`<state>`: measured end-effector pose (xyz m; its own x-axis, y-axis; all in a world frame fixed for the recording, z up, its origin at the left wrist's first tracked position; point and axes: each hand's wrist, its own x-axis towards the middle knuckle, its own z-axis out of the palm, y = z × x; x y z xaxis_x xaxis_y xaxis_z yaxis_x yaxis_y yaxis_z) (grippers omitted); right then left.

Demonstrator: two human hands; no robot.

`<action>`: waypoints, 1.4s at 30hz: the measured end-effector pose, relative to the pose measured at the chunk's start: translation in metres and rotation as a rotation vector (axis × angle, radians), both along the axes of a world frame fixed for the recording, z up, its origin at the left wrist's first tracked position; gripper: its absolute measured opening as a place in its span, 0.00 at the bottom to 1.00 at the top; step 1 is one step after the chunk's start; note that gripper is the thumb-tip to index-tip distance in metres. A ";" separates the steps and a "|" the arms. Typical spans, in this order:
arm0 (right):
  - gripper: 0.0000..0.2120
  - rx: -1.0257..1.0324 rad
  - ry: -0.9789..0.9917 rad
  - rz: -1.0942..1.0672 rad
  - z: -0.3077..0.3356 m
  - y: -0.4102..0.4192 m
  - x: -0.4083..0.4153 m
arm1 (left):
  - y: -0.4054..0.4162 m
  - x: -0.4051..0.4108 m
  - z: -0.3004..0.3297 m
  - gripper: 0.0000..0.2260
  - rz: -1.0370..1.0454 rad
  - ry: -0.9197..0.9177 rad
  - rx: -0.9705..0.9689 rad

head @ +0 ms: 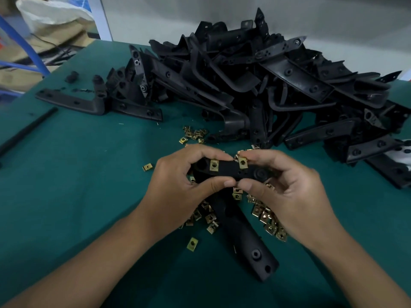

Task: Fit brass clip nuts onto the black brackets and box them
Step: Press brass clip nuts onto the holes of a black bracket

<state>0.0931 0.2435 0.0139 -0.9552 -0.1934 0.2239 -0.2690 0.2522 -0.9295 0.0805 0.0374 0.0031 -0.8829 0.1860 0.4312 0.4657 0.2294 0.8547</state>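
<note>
Bracket (pixel 229 170) held crosswise above the counter (pixel 89 174), left hand (pixel 178 181) gripping its left end, right hand (pixel 284 192) pinching a clip nut (pixel 242 162) onto its far edge beside a seated nut (pixel 214 164).

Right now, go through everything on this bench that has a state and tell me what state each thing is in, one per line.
held bracket: gripped by both hands, lifted off the table
left hand: grips the bracket's left end
right hand: pinches the second clip nut
first clip nut: seated on the bracket's top edge
second clip nut: partly on the edge
loose clip nuts: scattered on the mat
bracket pile: heaped
</note>
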 end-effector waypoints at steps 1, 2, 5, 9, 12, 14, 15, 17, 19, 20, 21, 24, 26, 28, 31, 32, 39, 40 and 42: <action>0.19 0.031 0.034 -0.011 0.001 0.001 0.000 | 0.001 0.000 0.000 0.11 0.001 0.002 0.000; 0.18 0.040 0.051 -0.012 0.001 0.001 0.000 | 0.001 0.000 0.000 0.12 0.002 -0.002 0.003; 0.16 0.103 0.135 -0.032 0.001 0.003 0.000 | 0.002 0.001 -0.001 0.12 -0.003 -0.025 0.011; 0.11 0.137 0.183 -0.076 0.001 0.002 0.001 | 0.003 0.001 -0.001 0.12 0.004 -0.019 0.016; 0.13 0.144 0.171 -0.072 -0.001 0.004 0.001 | 0.002 0.001 -0.002 0.12 -0.004 -0.027 0.023; 0.13 0.173 0.194 -0.076 -0.001 0.005 0.001 | 0.002 0.001 -0.002 0.12 -0.007 -0.029 0.023; 0.13 0.185 0.201 -0.077 -0.001 0.005 0.001 | 0.002 0.001 -0.001 0.12 -0.012 -0.030 0.025; 0.12 0.212 0.209 -0.069 0.000 0.005 0.000 | 0.002 0.001 -0.002 0.12 -0.028 -0.037 0.028; 0.12 0.239 0.229 -0.065 -0.001 0.005 0.000 | 0.002 0.000 -0.002 0.13 -0.039 -0.039 0.030; 0.12 0.246 0.246 -0.071 -0.002 0.005 0.001 | 0.002 0.000 -0.003 0.13 -0.042 -0.039 0.034; 0.12 0.249 0.261 -0.080 -0.002 0.004 0.001 | 0.001 0.000 -0.003 0.12 -0.045 -0.041 0.042; 0.11 0.255 0.311 -0.107 -0.004 0.003 0.002 | 0.001 -0.001 -0.004 0.16 -0.042 -0.060 0.076; 0.11 0.257 0.342 -0.123 -0.004 0.003 0.002 | -0.001 -0.002 -0.006 0.18 -0.018 -0.050 0.091; 0.11 0.264 0.368 -0.134 -0.003 0.003 0.001 | -0.002 -0.003 -0.007 0.15 0.009 -0.035 0.088; 0.11 0.292 0.370 -0.110 -0.003 0.006 -0.001 | -0.003 -0.002 -0.007 0.14 0.031 -0.039 0.058; 0.11 0.301 0.364 -0.098 -0.003 0.007 -0.001 | -0.003 -0.001 -0.007 0.14 0.036 -0.048 0.051; 0.11 0.372 0.362 -0.066 0.017 0.014 0.001 | 0.005 0.007 0.004 0.14 0.044 -0.034 0.088; 0.11 0.399 0.389 -0.074 0.023 0.017 0.003 | 0.009 0.009 0.008 0.13 0.042 -0.023 0.096; 0.12 0.424 0.448 -0.105 0.036 0.026 0.011 | 0.019 0.013 0.018 0.12 0.040 0.007 0.108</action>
<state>0.1043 0.2697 0.0499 -0.8053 -0.2631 0.5313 -0.5628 0.6209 -0.5456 0.0936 0.0565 0.0209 -0.8856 0.1026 0.4529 0.4640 0.1550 0.8722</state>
